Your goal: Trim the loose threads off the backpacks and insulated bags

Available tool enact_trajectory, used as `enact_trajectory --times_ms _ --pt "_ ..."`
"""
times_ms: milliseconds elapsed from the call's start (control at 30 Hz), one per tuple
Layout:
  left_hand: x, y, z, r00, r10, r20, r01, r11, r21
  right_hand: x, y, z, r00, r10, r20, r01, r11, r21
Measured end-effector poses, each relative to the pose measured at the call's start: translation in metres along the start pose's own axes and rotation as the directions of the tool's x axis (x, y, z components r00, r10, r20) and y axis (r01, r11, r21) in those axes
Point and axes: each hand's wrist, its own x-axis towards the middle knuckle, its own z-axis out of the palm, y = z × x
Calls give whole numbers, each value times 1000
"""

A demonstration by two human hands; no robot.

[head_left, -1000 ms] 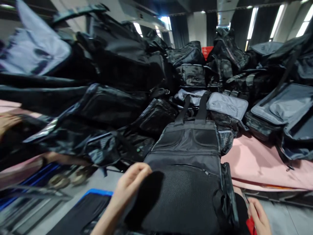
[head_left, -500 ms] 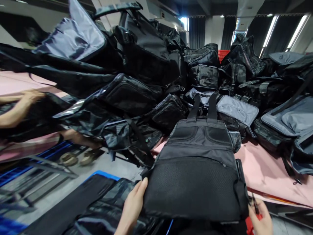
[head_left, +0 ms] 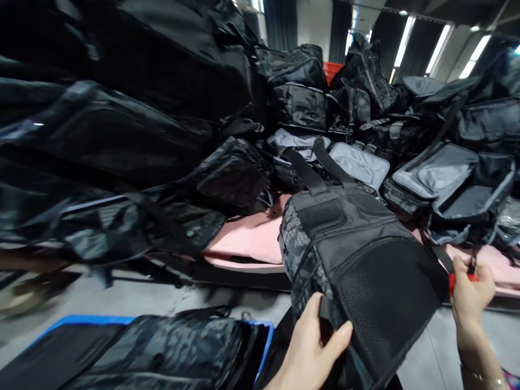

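Observation:
A black backpack (head_left: 382, 292) with a mesh back panel and camouflage sides lies tilted in front of me, its shoulder straps stretching away over the pink table. My left hand (head_left: 314, 344) grips its near left side, thumb and fingers around the edge by a small strap. Off the bag's right side, my right hand (head_left: 473, 290) is closed around a small red-handled tool (head_left: 452, 283) that looks like thread snips. A black strap of the bag runs up to those fingers; whether they pinch it too is hard to tell.
Black and camouflage backpacks (head_left: 300, 105) are heaped across the pink table (head_left: 247, 238), some open with grey lining (head_left: 442, 168). A blue crate (head_left: 101, 319) at lower left holds camouflage bags (head_left: 170, 346). Someone's blurred shoe (head_left: 28, 295) shows at the left.
The backpack has turned, bringing its camouflage left side into view. My left hand shifted along that side, and my right hand rose and moved out right. The view swung right; the co-worker's arms left it.

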Motion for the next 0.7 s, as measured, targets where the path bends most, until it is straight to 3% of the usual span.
enact_trajectory --times_ms 67,167,300,367,433,600,633,700 --pt "8 12 9 993 69 95 -73 997 37 6 -27 2 994 -104 43 105 994 -5" --pt "13 18 16 974 140 178 -148 989 31 11 -68 7 929 -161 334 170 985 2" --pt "15 11 17 924 204 325 -217 976 6 18 -108 13 703 -201 682 223 973 58" --pt "17 10 19 887 233 398 -246 969 -19 18 -115 15 599 -182 780 231 972 49" --pt "18 11 23 846 260 466 -268 962 -52 14 -112 17 532 -126 837 178 983 34" --pt "27 25 24 722 298 624 -274 952 -138 -17 -88 21 462 -4 887 -31 999 21" --pt "32 26 21 720 296 628 -266 953 -144 -23 -85 22 461 6 887 -66 997 28" --pt "45 28 11 804 299 514 -276 953 -123 -30 -83 24 474 13 880 -132 990 57"
